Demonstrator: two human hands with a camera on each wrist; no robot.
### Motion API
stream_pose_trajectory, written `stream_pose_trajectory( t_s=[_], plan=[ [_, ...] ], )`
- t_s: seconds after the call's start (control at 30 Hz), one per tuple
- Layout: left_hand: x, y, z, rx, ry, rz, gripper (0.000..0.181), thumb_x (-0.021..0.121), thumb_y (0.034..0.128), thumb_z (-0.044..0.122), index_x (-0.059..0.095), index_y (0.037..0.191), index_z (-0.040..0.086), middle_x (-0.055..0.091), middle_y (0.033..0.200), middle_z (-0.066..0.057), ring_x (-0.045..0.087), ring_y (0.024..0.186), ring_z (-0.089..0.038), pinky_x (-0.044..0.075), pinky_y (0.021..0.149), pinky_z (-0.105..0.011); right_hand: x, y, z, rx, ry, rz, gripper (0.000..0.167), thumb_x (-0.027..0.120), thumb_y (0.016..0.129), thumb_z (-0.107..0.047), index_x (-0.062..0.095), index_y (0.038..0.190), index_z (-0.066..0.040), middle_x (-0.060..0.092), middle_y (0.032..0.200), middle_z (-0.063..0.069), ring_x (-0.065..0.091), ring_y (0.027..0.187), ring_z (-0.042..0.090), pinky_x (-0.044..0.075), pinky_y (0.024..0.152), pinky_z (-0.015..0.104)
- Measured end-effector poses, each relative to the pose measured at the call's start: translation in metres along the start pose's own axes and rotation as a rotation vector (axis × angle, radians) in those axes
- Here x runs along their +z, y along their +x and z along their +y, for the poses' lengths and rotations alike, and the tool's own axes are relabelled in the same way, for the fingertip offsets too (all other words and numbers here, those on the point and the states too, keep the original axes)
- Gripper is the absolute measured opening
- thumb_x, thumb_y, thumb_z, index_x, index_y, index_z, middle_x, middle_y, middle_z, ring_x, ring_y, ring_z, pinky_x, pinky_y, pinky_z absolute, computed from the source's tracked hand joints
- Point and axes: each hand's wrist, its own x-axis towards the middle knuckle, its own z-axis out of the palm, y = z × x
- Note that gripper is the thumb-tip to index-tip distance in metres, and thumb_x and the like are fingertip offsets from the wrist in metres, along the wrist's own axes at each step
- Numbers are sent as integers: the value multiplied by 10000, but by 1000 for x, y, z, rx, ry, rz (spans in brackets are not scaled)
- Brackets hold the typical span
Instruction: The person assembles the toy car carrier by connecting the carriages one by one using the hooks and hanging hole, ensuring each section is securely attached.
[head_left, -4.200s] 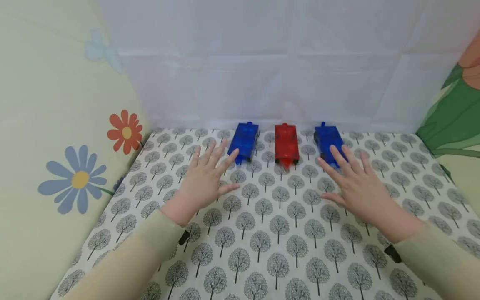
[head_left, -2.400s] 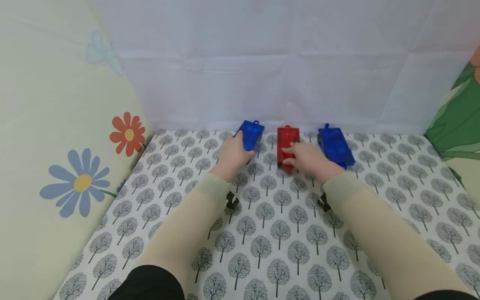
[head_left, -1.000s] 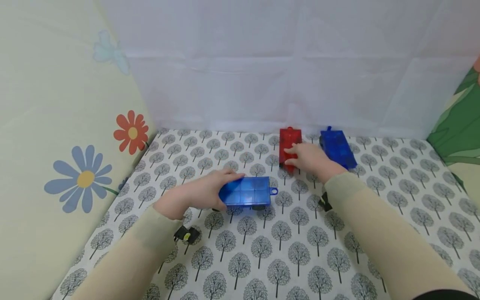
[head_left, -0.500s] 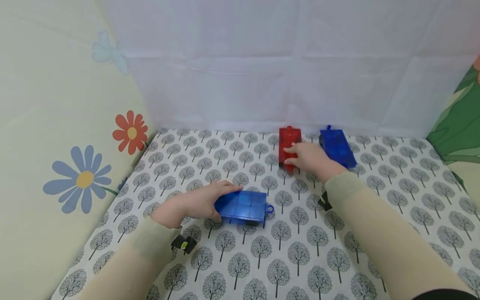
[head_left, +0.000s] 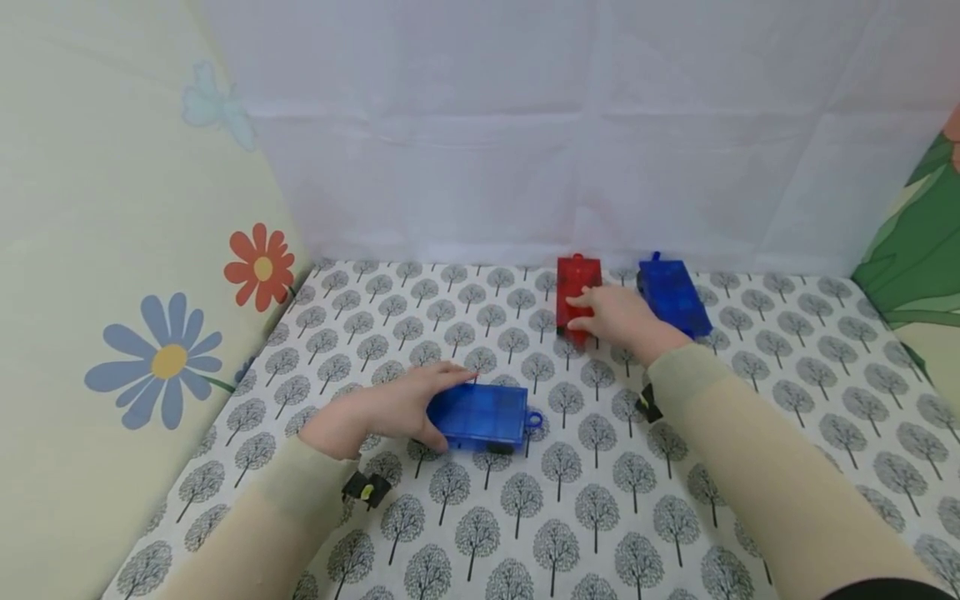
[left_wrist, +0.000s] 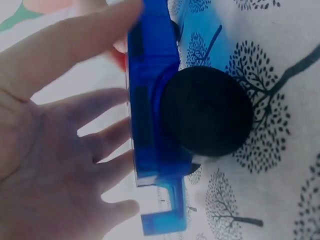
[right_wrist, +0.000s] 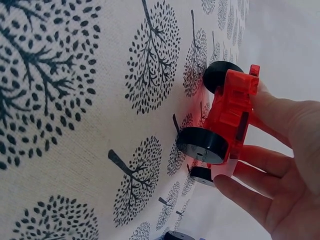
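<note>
My left hand (head_left: 390, 408) grips a translucent blue toy car (head_left: 483, 415) by its left end, thumb on the near side and fingers on the far side. This car lies sideways nearer me, its loop pointing right. In the left wrist view, a black wheel (left_wrist: 207, 111) and a hook-shaped blue hitch (left_wrist: 170, 215) show on it. Farther back, my right hand (head_left: 618, 317) holds a translucent red toy car (head_left: 576, 279) at its near end. The right wrist view shows the thumb and fingers on opposite sides of the red car (right_wrist: 232, 112), its black wheels close to the cloth.
Another blue toy car (head_left: 675, 296) stands just right of the red one, partly behind my right wrist. A tree-print cloth (head_left: 555, 517) covers the table. White fabric (head_left: 450, 167) hangs at the back, with flower-print fabric (head_left: 112, 208) on the left.
Both hands were spread open; then each took a car. The left hand turned the left blue car sideways and drew it nearer me. The red car has stayed at the back.
</note>
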Motion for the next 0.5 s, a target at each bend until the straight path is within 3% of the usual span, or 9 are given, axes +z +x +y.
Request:
stream_pose_trajectory(
  t_s=[0.07, 0.17, 0.23, 0.3, 0.5],
  plan=[
    [3, 2, 2, -7, 32, 39, 1003, 898, 695, 253, 366, 1536, 120, 332, 1549, -142, 310, 1378, -428, 258, 1088, -640, 1, 0, 0, 3, 6, -7, 530, 627, 980, -341, 490, 1461, -164, 334, 1545, 167, 549, 677, 274, 448, 701, 386],
    [8, 6, 8, 19, 75, 101, 982, 895, 703, 332, 398, 1519, 107, 365, 1536, -137, 327, 1378, -418, 232, 1107, -626, 1, 0, 0, -1, 0, -6, 533, 629, 979, -340, 489, 1461, -161, 337, 1543, 170, 612, 990, 331, 488, 870, 429],
    [12, 10, 13, 35, 88, 132, 959, 893, 704, 356, 427, 1504, 108, 394, 1521, -119, 337, 1381, -391, 205, 1129, -600, 0, -1, 0, -3, -6, -2, 533, 627, 980, -338, 487, 1462, -158, 340, 1541, 171, 510, 1237, 376, 439, 1004, 470],
    [15, 14, 18, 52, 96, 147, 946, 897, 699, 368, 450, 1490, 105, 413, 1508, -116, 350, 1376, -378, 196, 1136, -590, -1, -1, 1, -4, -9, 0, 533, 629, 980, -335, 489, 1461, -155, 344, 1539, 172, 373, 1364, 393, 374, 1074, 506],
    [24, 20, 26, 60, 104, 126, 967, 906, 681, 380, 450, 1489, 108, 423, 1495, -109, 361, 1377, -338, 81, 1154, -600, -3, 0, 1, -28, -26, -12, 533, 640, 972, -338, 510, 1450, -141, 371, 1522, 185, 364, 1373, 390, 332, 1097, 524]
  ],
)
